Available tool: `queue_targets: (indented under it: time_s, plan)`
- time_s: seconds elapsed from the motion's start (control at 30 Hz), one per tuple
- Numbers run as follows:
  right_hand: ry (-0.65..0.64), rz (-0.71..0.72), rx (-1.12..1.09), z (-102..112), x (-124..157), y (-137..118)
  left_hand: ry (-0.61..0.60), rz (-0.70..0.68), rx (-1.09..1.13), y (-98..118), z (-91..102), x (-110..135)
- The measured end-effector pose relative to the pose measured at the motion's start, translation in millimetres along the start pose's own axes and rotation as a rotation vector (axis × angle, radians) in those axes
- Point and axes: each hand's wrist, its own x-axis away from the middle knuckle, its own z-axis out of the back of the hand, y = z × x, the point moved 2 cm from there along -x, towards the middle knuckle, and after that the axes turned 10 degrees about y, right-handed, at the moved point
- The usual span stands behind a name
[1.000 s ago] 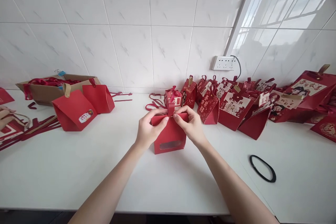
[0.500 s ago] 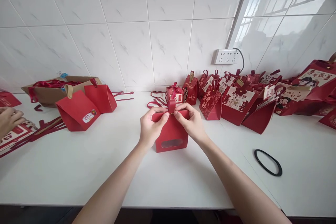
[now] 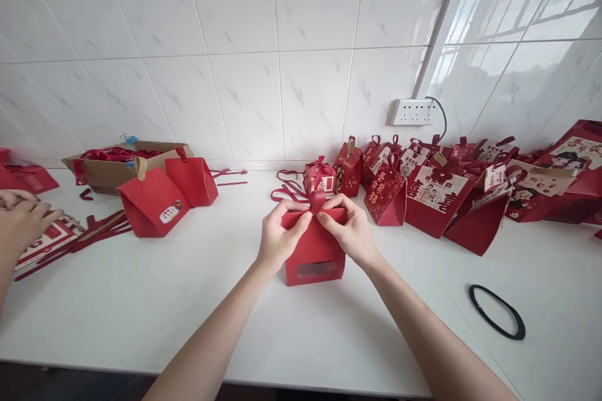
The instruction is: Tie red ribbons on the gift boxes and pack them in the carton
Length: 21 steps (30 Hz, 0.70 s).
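A red gift box (image 3: pixel 314 249) with a small oval window low on its front stands upright on the white table, straight ahead of me. A red ribbon loop (image 3: pixel 318 202) sticks up from the middle of its top edge. My left hand (image 3: pixel 282 232) pinches the top edge just left of the loop, thumb in front and fingers behind. My right hand (image 3: pixel 347 229) grips the same edge on the right, its thumb close to the left one. Fingertips behind the box are hidden.
Several decorated red boxes (image 3: pixel 437 200) crowd the back right. A black ring (image 3: pixel 497 312) lies at right. At left are two plain red boxes (image 3: pixel 153 200), a cardboard tray (image 3: pixel 108 180) of ribbon, loose ribbons (image 3: pixel 94 235) and another person's hands (image 3: pixel 23 225). A power strip (image 3: pixel 414 112) hangs on the wall.
The view has shifted, so everything sits slightly lower and to the right. Both hands keep hold of the box's top edge. At left, the other person's hands show more.
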Motion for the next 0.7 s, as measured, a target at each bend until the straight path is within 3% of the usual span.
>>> queue_targets:
  time_s: [0.1, 0.4, 0.57, 0.7]
  plan:
    - [0.009, -0.009, -0.008, 0, -1, 1, -0.028, -0.008, -0.005, 1, 0.0, -1]
    - [0.008, -0.042, -0.035, 1, 0, 0, -0.041, 0.175, 0.092, -4, 0.1, -2]
    - [0.141, -0.124, -0.169, 8, -7, 7, -0.256, 0.385, 0.498, -13, 2.7, -6]
    - [0.382, -0.178, -0.207, 24, -16, 14, -0.468, 0.462, 0.445, -21, 1.2, -6]
